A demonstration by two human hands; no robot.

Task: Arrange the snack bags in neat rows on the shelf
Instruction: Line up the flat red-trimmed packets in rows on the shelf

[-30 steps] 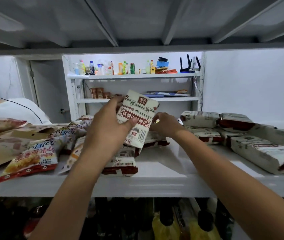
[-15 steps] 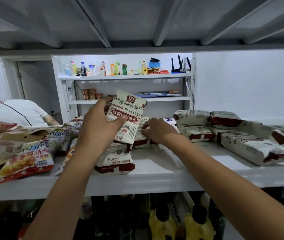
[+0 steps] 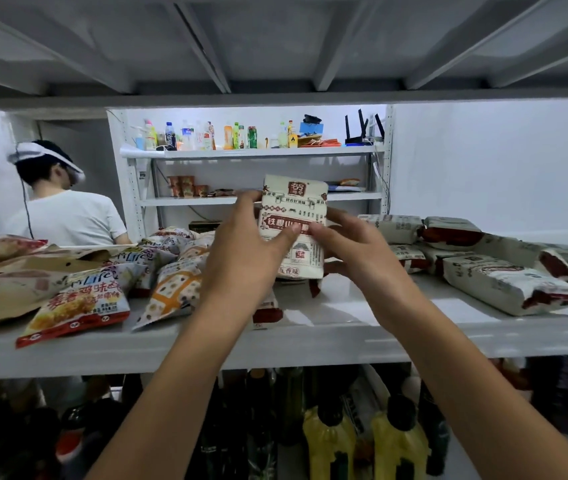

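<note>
Change, right hand: half a second ago it lay on a bag flat on the shelf. Now the right hand (image 3: 355, 251) has risen to the upright snack bag (image 3: 293, 216), thumb on the printed face, fingers behind the right edge.
Change, bag: earlier it leaned to the right. Now it stands straight, held above the shelf (image 3: 310, 348) board and clear of it.
Change, background: the person in a white T-shirt (image 3: 64, 216), earlier low at the left edge, now shows head and back.
Left hand: the left hand (image 3: 241, 258) pinches the same bag by its left edge, thumb in front, fingers behind.
Hands on the bag: two.
Bags held: one, cream with red print, at mid-shelf between both hands.
Right group (image 3: 507, 284): at least five cream-and-red bags lying on the board, some overlapping; the full number cannot be told.
Half-hidden bag (image 3: 268, 311): one, cream and red, under the left wrist.
Left heap (image 3: 78, 303): at least six colourful bags, loosely piled and overlapping; total unclear.
Yellow bottles (image 3: 327, 441): two, on the level below the shelf.
Far rack (image 3: 258, 153): two boards in view, the upper lined with small bottles, with one black router (image 3: 362, 136) at its right end.
</note>
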